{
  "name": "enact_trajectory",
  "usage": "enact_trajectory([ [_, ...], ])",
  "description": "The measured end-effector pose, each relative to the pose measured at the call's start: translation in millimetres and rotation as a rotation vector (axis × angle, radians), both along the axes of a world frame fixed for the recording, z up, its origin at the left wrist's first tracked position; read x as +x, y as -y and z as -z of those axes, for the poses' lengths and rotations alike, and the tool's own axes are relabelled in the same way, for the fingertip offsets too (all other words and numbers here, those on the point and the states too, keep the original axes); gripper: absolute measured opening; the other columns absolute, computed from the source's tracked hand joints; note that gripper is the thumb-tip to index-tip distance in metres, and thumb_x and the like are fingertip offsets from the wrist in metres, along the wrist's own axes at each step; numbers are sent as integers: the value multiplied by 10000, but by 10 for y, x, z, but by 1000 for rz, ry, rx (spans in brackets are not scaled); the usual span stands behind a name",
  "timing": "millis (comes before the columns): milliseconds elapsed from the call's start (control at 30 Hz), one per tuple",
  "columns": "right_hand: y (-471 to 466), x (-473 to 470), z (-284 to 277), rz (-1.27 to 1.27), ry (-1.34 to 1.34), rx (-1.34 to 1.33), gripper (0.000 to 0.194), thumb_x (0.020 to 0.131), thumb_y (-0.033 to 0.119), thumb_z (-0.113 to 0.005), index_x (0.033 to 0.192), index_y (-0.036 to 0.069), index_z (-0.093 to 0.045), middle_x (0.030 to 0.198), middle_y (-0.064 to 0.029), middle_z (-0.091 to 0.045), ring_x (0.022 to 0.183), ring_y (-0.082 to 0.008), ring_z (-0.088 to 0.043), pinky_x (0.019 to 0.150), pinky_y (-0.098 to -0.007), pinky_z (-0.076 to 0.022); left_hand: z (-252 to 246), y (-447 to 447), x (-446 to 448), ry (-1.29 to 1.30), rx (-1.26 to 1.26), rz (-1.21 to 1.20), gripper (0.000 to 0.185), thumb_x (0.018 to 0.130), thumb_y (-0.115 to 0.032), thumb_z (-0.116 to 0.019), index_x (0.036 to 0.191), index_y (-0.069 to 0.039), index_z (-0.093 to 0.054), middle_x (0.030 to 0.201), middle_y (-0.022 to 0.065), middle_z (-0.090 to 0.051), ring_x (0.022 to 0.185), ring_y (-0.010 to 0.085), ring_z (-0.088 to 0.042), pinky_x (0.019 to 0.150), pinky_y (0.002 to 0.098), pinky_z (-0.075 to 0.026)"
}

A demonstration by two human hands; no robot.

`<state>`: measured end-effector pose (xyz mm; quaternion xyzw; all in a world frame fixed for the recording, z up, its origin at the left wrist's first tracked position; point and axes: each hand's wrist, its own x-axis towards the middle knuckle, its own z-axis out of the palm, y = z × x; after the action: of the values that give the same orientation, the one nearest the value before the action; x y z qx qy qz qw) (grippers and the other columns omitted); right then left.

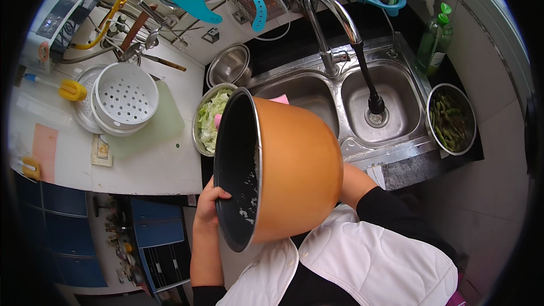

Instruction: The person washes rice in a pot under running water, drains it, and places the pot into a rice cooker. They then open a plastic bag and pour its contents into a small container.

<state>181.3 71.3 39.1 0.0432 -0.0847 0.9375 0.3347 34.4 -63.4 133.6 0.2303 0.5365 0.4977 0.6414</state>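
Observation:
An orange rice cooker inner pot [297, 170] with a dark inside is tipped on its side before me, its mouth facing left. Bits of rice cling to the inner wall. My left hand [209, 205] grips the rim low on the left, thumb inside. The right forearm reaches behind the pot, which hides my right hand. Something pink, perhaps a cloth, shows beyond the pot's rim. Past the pot stands a steel bowl of chopped cabbage [212, 119]. The double steel sink [384, 102] lies beyond, a black faucet hose hanging over its right basin.
A steel bowl of green beans or pods [451, 121] stands right of the sink, near a green soap bottle [433, 46]. Steel bowls [229, 66] stand behind the cabbage. On the left counter are a white strainer basket [126, 95] and a pale green board [165, 123].

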Motion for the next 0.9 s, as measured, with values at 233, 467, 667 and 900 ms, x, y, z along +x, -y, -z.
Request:
enact_trajectory([
  [233,550,178,211,185,121,-162,487,898,388,-442,1289,98,-430,1286,-71,-487,1178,-221,-455,984,-376,-382,-82,-331,3,-194,54,-143,559,672,57,-435,1228,8,-418,1058,165,-572,886,279,-620,786,357,-544],
  [467,306,875,-212,267,163,-87,576,917,468,-305,1372,117,-350,1375,-73,-407,1282,-251,-361,1054,-424,-305,6,-348,-185,-277,109,-162,551,673,63,-440,1222,5,-433,1076,136,-560,954,245,-588,828,344,-513],
  [667,-157,831,113,370,555,213,370,947,300,-425,1214,57,-506,1152,-43,-562,1019,-158,-548,854,-292,-461,-18,-194,1,-243,48,-43,559,680,83,-482,1231,0,-435,1061,105,-563,923,202,-582,806,301,-494],
  [900,241,626,269,365,721,182,325,943,266,-434,1178,60,-522,1099,-40,-577,964,-141,-555,810,-273,-458,90,-155,102,6,-202,20,338,731,0,-508,1065,50,-538,945,117,-616,851,224,-616,801,324,-503],
])
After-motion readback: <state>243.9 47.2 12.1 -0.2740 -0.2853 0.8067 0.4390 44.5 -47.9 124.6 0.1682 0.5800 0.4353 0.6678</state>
